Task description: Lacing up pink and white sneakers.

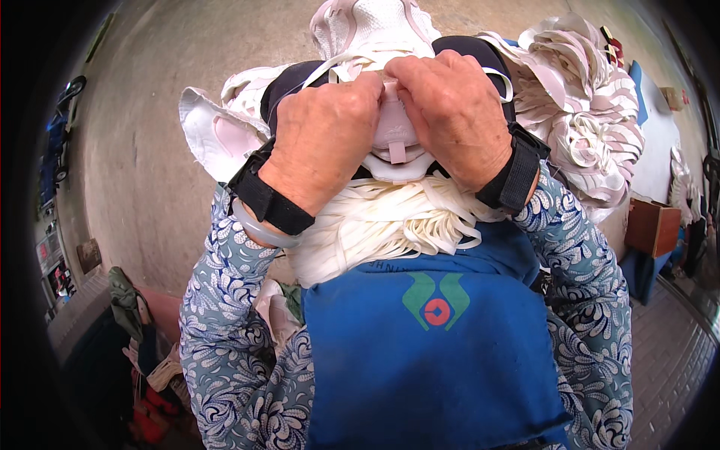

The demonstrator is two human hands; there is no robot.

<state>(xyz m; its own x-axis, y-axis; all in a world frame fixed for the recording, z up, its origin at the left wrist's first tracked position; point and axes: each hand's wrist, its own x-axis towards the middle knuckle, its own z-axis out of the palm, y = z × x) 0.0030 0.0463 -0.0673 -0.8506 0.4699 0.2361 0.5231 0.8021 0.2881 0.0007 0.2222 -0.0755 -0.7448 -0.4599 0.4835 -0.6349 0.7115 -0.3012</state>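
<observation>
Between my hands is a white and pale-pink shoe upper (391, 124), its tongue and a small pink tab facing me. My left hand (322, 131) is closed at the upper's left edge, and my right hand (454, 109) pinches at its right edge. A white shoelace (341, 58) runs out past the left fingers, and a loop of it curves beside the right hand. The fingertips themselves are mostly hidden behind the knuckles. Just below, a thick bundle of cream-white laces (397, 221) lies on my lap, over a blue apron (427, 360).
A large heap of stacked shoe uppers (581, 105) sits to the right. More uppers lie beyond my hands (371, 26) and at the left (217, 131). A brown box (651, 226) stands at far right; dark green cloth (126, 304) hangs at lower left.
</observation>
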